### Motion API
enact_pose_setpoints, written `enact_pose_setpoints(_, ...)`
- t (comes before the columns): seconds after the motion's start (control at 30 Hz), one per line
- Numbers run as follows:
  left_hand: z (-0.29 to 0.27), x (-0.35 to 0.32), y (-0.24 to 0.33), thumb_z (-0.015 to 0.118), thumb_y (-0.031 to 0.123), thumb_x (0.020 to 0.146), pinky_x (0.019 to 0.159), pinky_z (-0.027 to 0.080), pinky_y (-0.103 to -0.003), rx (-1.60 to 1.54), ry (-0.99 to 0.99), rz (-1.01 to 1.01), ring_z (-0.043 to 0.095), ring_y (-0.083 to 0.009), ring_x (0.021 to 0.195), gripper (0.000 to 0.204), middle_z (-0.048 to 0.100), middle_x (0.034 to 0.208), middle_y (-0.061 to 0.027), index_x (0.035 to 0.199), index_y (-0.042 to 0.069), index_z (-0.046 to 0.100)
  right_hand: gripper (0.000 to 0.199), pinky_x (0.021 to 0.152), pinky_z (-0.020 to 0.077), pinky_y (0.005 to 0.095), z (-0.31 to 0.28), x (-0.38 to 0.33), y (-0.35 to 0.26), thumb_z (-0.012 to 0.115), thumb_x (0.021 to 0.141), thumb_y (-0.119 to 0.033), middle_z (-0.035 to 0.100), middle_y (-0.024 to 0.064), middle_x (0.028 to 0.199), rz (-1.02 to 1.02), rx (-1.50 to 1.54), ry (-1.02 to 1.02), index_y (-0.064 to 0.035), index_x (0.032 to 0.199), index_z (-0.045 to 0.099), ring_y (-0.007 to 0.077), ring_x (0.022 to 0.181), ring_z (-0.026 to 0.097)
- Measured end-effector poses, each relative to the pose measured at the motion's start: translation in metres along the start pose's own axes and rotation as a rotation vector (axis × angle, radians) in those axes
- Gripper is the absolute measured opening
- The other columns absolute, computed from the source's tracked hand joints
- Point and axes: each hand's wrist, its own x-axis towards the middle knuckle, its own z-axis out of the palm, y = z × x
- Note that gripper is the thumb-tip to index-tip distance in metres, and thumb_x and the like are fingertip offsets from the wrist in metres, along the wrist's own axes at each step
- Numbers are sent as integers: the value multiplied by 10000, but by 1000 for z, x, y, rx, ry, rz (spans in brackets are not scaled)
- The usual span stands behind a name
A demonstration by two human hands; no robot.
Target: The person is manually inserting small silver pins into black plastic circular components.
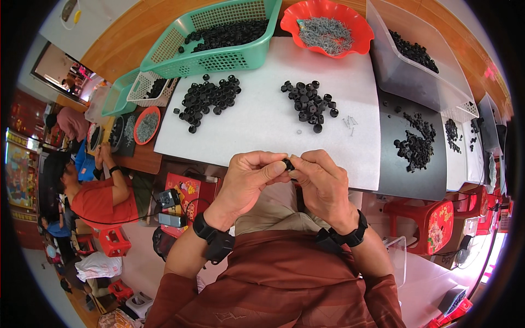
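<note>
Head view: my left hand (249, 177) and right hand (322, 183) meet.
Fingers: both closed, pinching one black cap (287, 164).
Care: I keep it square and steady.

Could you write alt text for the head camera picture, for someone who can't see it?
Seen from above, a person's left hand and right hand pinch one small black cap together over the near edge of a white mat. Two loose piles of black caps lie on the mat, with a green basket and red bowl behind.
</note>
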Motion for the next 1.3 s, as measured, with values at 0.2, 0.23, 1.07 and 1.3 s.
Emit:
enact_pose_setpoints(0.2,0,-1,-3,665,65,954,841,613,-344,3,13,12,726,-222,918,214,719,1057,-148,1138,-43,685,366,535,550,334,1,-2,-1,717,755,112,615,101,933,-4,-17,-6,7,1100,654,248,659,664)
enact_pose_setpoints(0.23,0,-2,-3,665,68,954,837,611,-339,24,7,26,722,-213,913,216,718,1051,-143,1139,-42,685,365,535,549,335,1,-2,-1,717,755,110,613,98,930,1,-14,-6,8,1099,654,247,657,663)
enact_pose_setpoints(1.07,22,-7,0,687,36,934,819,535,-290,232,34,78,648,-144,899,189,709,1013,-109,1097,-58,705,251,544,537,348,-13,1,-5,737,754,70,610,85,873,109,54,-54,-38,965,655,251,650,648)
enact_pose_setpoints(1.3,29,-9,-13,685,57,947,823,547,-263,168,49,158,652,-113,878,191,721,991,-81,1107,-44,712,232,546,530,339,-12,-2,-1,744,756,59,611,86,841,104,65,-55,-46,936,641,254,649,638)
